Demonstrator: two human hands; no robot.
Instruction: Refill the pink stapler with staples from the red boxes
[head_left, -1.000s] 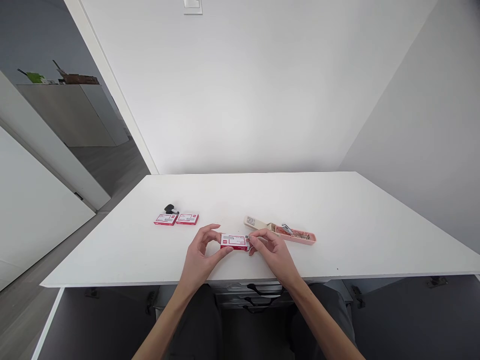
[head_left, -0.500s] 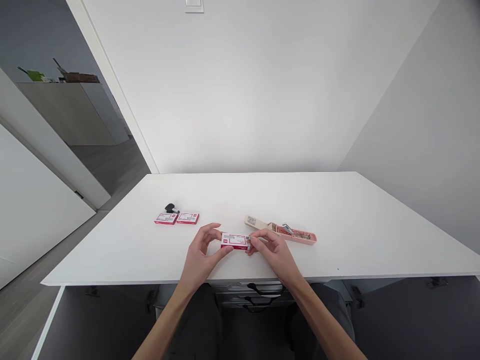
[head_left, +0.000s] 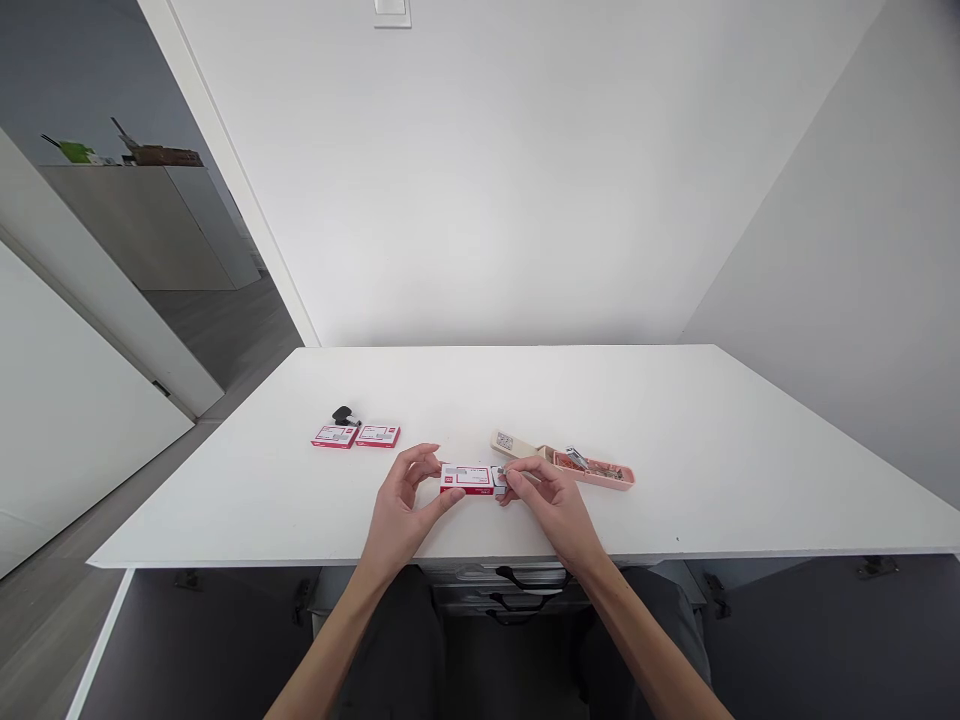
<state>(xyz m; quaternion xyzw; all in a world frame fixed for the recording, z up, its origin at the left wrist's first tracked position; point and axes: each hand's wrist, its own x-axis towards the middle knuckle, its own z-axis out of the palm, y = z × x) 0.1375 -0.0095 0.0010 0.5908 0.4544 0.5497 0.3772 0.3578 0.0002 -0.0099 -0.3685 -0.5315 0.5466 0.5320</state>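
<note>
White-topped, red-sided box (head_left: pixel 466 479), inner tray (head_left: pixel 499 484) partly out, left hand (head_left: pixel 394 512) gripping box, right hand (head_left: pixel 555 507) pinched at tray

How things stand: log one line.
left hand: grips red-white cardboard box | right hand: at its right end | nearby: open pink-cream plastic case

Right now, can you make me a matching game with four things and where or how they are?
1 Left hand
2 Right hand
3 Pink case
4 Black thing

A behind a flat box
B at the held box's right end
C open, metal bits inside
D at the held box's left end

Pairs: 1-D; 2-B; 3-C; 4-A
</note>
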